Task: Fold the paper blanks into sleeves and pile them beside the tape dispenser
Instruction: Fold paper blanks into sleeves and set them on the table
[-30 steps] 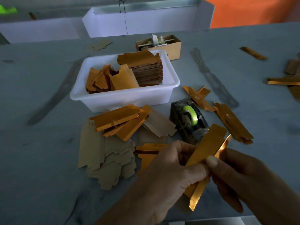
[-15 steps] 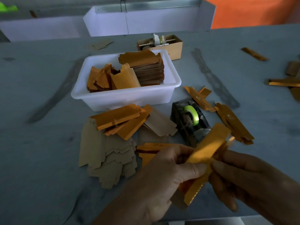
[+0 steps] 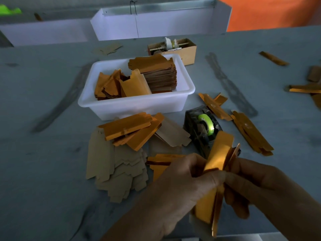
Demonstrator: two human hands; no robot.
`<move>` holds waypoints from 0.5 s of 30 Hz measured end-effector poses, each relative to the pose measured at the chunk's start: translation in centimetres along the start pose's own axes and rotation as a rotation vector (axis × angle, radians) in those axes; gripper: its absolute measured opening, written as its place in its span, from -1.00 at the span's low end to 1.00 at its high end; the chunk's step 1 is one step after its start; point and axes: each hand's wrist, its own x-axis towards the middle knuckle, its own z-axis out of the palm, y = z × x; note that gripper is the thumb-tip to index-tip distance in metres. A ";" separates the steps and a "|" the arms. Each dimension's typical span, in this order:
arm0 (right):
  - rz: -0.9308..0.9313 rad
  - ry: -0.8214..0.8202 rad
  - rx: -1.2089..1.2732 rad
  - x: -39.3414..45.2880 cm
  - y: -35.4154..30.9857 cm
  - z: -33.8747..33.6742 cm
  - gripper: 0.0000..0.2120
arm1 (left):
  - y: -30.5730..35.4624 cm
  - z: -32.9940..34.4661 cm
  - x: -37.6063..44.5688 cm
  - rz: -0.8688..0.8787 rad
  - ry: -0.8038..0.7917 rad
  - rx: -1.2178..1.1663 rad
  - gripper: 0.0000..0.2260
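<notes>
A person's left hand (image 3: 182, 185) and right hand (image 3: 257, 185) both pinch an orange paper blank (image 3: 218, 153) held upright, its long axis pointing away toward the tape dispenser (image 3: 203, 126) just beyond, nearer the tabletop's near edge.

No readable text anywhere — no labels, brands or numbers.

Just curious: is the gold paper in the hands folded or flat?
Partly folded: the gold blank bends along its length, its panels fanning apart, not flat.
</notes>
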 end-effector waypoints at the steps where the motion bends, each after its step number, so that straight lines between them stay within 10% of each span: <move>1: -0.012 -0.006 -0.017 0.0 0.0 0.0 -0.78 | 0.1 0.0 0.0 0.012 0.007 0.018 -0.74; 15: 0.046 -0.158 0.120 0.8 1.7 -1.1 -0.81 | -0.5 -0.2 0.1 0.044 -0.007 -0.018 -0.70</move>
